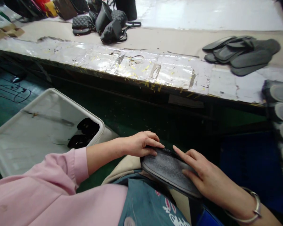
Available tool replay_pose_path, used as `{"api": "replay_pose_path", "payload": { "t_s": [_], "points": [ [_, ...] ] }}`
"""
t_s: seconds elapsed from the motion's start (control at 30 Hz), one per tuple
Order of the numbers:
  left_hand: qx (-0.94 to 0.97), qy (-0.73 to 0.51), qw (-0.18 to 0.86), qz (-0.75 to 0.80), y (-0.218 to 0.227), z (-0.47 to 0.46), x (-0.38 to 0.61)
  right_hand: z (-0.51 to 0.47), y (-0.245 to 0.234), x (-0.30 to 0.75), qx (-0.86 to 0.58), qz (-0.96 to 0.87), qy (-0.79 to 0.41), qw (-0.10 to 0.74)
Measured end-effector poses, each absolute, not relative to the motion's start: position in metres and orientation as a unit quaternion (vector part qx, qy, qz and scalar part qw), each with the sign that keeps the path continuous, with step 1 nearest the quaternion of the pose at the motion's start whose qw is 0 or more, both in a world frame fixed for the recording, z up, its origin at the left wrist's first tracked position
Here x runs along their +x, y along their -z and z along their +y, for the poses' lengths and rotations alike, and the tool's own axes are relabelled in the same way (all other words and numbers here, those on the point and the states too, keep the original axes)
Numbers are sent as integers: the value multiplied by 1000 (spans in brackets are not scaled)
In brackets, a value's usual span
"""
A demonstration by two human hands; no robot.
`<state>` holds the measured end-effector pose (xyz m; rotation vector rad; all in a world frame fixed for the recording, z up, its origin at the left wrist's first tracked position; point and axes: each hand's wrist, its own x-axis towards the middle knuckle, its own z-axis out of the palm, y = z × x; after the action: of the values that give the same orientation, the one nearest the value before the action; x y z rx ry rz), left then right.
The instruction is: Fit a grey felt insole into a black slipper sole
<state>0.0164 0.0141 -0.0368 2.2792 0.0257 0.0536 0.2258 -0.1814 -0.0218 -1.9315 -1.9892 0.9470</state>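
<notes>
Over lap — left hand, right hand, fingers gripping one grey sole-shaped piece.

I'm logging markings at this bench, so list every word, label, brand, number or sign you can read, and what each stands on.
No text can be read.
Dark sole-shaped piece in the hands: no lettering visible.
Teal apron: pink and white print, cut off by the picture's edge; no word can be made out.
Blue container: too dark and blurred to tell.
</notes>
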Motion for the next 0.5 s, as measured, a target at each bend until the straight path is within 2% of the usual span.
{"api": "replay_pose_path", "payload": {
  "t_s": [0.13,0.5],
  "points": [
    [917,-8,399,2,35,15,18,-170,16,227,-631,-699,-331,60],
    [944,2,328,-29,29,7,17,-175,15,222,-622,-724,-293,55]
  ]
}}
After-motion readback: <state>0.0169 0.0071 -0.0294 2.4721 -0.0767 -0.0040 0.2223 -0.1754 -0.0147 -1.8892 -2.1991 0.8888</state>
